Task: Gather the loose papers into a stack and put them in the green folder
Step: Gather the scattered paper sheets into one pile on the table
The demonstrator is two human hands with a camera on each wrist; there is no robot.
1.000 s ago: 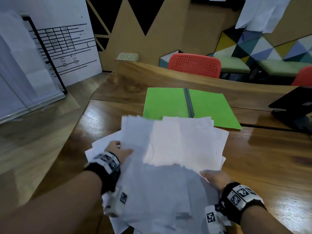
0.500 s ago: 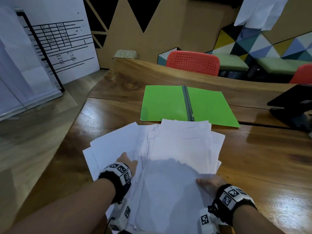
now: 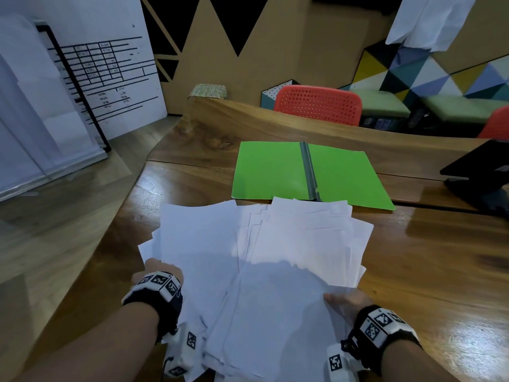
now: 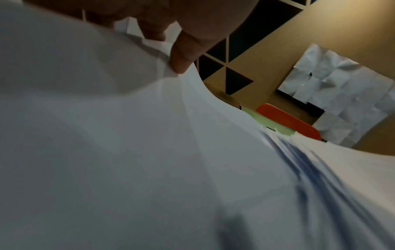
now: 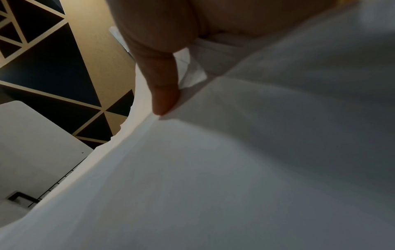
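A loose, fanned pile of white papers (image 3: 278, 255) lies on the wooden table (image 3: 440, 271) in front of me, its far edge overlapping the near edge of the green folder (image 3: 270, 172). The folder lies open and flat, with a grey spine strip down its middle. My left hand (image 3: 158, 271) holds the pile's near left edge; in the left wrist view its thumb (image 4: 181, 57) pinches the papers (image 4: 149, 152). At the near right edge, my right hand (image 3: 345, 300) holds the pile too, thumb (image 5: 164, 96) pressed on the sheets (image 5: 235, 169). The papers hide the other fingers.
A black device on a stand (image 3: 479, 175) sits at the table's right side. Two red chairs (image 3: 316, 106) (image 3: 495, 125) stand behind the table. The table's curved left edge (image 3: 132, 194) drops to the floor, where a whiteboard (image 3: 110, 73) leans against the wall.
The papers, raised and tilted up a second ago, have come down flat onto the table. Both hands have dropped lower and nearer to me, still holding the near edges.
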